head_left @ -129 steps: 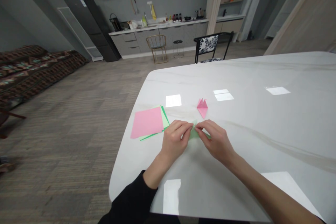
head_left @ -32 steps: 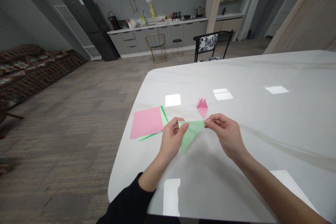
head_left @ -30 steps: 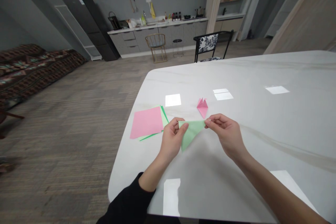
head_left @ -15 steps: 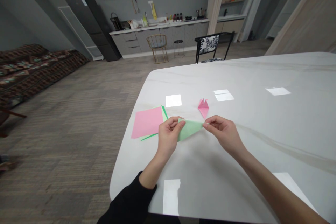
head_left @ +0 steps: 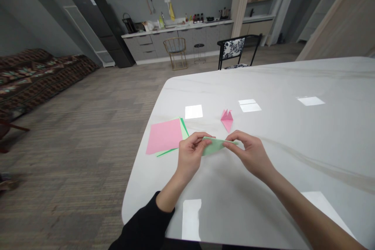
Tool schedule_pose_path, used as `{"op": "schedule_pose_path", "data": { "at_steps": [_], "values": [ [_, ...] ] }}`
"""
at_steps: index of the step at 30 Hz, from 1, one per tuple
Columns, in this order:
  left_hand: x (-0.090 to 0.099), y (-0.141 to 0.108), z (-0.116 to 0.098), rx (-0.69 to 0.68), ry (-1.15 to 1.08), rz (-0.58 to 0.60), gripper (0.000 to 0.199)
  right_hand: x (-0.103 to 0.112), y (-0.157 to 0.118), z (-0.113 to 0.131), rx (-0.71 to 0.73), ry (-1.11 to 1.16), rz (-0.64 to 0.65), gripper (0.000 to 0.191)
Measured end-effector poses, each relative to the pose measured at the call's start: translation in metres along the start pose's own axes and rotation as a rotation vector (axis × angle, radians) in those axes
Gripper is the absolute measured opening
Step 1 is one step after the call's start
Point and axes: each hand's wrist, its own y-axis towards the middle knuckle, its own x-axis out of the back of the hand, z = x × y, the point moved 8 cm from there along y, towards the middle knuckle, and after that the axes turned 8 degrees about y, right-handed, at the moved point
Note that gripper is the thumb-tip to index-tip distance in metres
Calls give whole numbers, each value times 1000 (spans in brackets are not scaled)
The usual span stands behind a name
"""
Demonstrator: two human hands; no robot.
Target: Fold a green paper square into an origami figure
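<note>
Green paper (head_left: pixel 215 145) is folded into a narrow flat band, held over the desk (head_left: pixel 307 133) between the two hands, close to the desk's near middle. Fingers (head_left: pixel 202 137) of the left hand (head_left: pixel 190 160) and of the right hand (head_left: pixel 249 152) are clamped on its two ends. Just beside the left hand, a pink square sheet (head_left: pixel 163 136) lies on a stack of green sheets (head_left: pixel 184 134). A small folded pink paper (head_left: pixel 226 120) rests just beyond the hands. A black sleeve (head_left: pixel 143 222) covers the left forearm. Past the desk stand a floral-backed chair (head_left: pixel 233 49), a gold chair (head_left: pixel 175 51) and a stool (head_left: pixel 199 52). A second ago the green paper was an open triangle with its point hanging down; now it lies flattened and the hands are closer together
</note>
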Motion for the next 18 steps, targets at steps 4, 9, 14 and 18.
{"op": "schedule_pose_path", "data": {
  "at_steps": [4, 9, 14, 18],
  "values": [
    [0, 0, 5, -2, 138, 0, 15, 3, 0, 0, 20, 15, -29, 11],
    [0, 0, 8, 28, 131, -17, 15, 2, 0, -10, -82, 153, -37, 16],
    [-6, 1, 14, 96, 13, 28, 19, 3, -1, -25, -231, 331, -87, 23],
    [-14, 1, 20, 169, 10, 128, 22, 3, 0, -27, -219, 398, -105, 23]
  ]
}}
